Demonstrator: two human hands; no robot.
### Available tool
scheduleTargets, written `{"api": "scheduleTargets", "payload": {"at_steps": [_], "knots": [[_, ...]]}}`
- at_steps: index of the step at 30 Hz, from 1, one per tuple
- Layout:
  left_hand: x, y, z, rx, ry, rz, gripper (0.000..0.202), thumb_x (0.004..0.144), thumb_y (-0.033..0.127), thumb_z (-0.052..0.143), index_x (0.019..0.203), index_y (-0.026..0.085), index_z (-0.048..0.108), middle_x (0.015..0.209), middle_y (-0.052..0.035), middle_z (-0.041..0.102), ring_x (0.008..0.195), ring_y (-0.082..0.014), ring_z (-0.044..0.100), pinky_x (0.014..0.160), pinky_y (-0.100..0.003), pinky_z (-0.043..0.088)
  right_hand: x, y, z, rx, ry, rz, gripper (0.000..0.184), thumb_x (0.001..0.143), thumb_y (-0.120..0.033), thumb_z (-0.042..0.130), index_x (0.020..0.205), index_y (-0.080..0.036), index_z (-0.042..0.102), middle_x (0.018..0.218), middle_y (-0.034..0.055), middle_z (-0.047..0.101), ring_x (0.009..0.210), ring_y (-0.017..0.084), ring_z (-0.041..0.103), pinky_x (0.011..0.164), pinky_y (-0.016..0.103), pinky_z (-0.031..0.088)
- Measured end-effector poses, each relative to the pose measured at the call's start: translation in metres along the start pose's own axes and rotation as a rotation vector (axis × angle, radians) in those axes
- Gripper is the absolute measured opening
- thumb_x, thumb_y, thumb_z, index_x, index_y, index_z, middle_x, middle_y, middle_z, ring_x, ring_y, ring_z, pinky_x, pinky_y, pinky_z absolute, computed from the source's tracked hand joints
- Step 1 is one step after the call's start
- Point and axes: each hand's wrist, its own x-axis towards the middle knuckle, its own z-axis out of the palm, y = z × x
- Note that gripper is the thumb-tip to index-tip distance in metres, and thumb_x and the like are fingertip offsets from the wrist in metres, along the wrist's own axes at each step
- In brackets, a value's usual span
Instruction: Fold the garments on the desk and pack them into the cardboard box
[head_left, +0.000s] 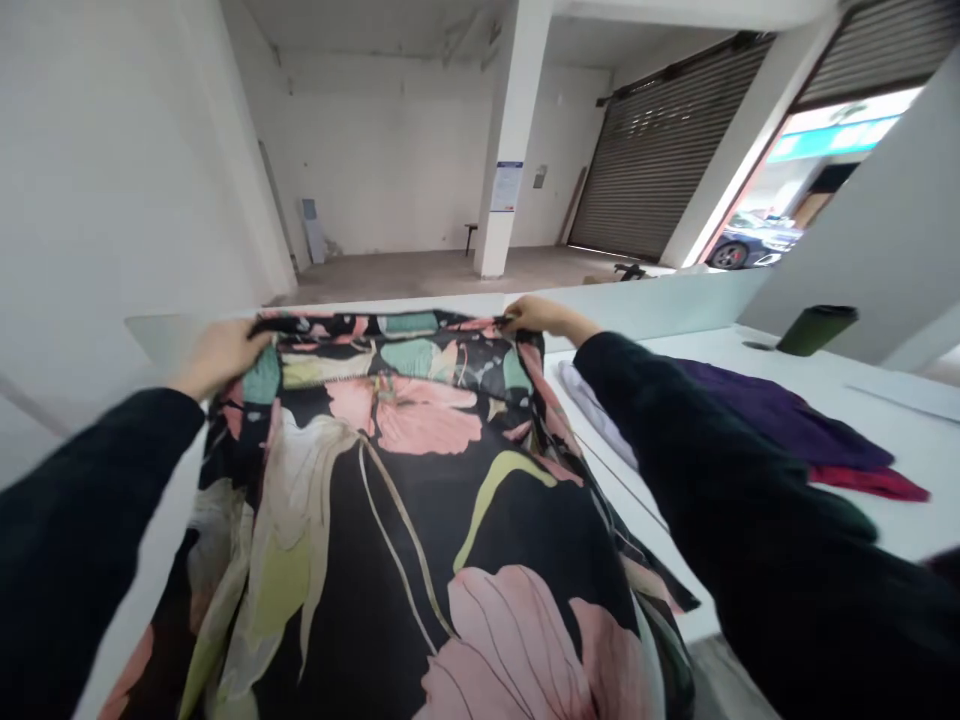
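A black garment with a large floral print [405, 500] in pink, green and beige hangs stretched between my hands, spreading toward me and over the near edge of the white table. My left hand [225, 355] is closed on the upper left corner of its top edge, slightly blurred. At the upper right corner, my right hand [541, 318] pinches the same edge between thumb and fingers. The top edge is pulled nearly straight, and the lower part falls out of view at the bottom.
Right of the garment, folded purple cloth [787, 415], red cloth [874, 482] and pale lilac cloth [596, 405] lie on the white table [907, 425]. A dark green cylinder [817, 330] stands farther back. A low panel [675, 305] runs along the table's far side.
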Motion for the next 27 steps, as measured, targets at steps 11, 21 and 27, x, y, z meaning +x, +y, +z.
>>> {"api": "scheduleTargets", "payload": {"at_steps": [11,21,27], "knots": [[0.053,0.005,0.097,0.019,-0.234,-0.160,0.055,0.091,0.043,0.035,0.125,0.011,0.064,0.122,-0.0208,0.067,0.112,-0.0352,0.062,0.084,-0.037,0.048,0.075,0.014,0.064,0.043,0.014,0.193,0.028,0.080,-0.017,0.061,0.104,-0.010,0.075,0.102,0.0137,0.073,0.093,0.018,0.064,0.075,0.020,0.043],[0.085,0.008,0.141,-0.046,-0.171,-0.244,0.054,0.093,0.042,0.032,0.131,0.014,0.058,0.125,-0.0231,0.062,0.114,-0.0386,0.059,0.089,-0.046,0.047,0.109,0.012,0.107,0.093,0.126,0.264,0.043,0.086,-0.020,0.055,0.128,-0.014,0.060,0.122,0.0150,0.066,0.108,0.022,0.063,0.087,0.025,0.046],[0.068,-0.001,0.138,-0.055,-0.142,-0.255,0.070,0.087,0.057,0.044,0.141,0.013,0.045,0.137,-0.0270,0.049,0.124,-0.0412,0.051,0.097,-0.049,0.043,0.074,0.012,0.100,0.105,0.076,0.059,0.069,0.077,-0.016,0.068,0.142,-0.008,0.047,0.142,0.0181,0.051,0.125,0.024,0.053,0.104,0.026,0.039]]}}
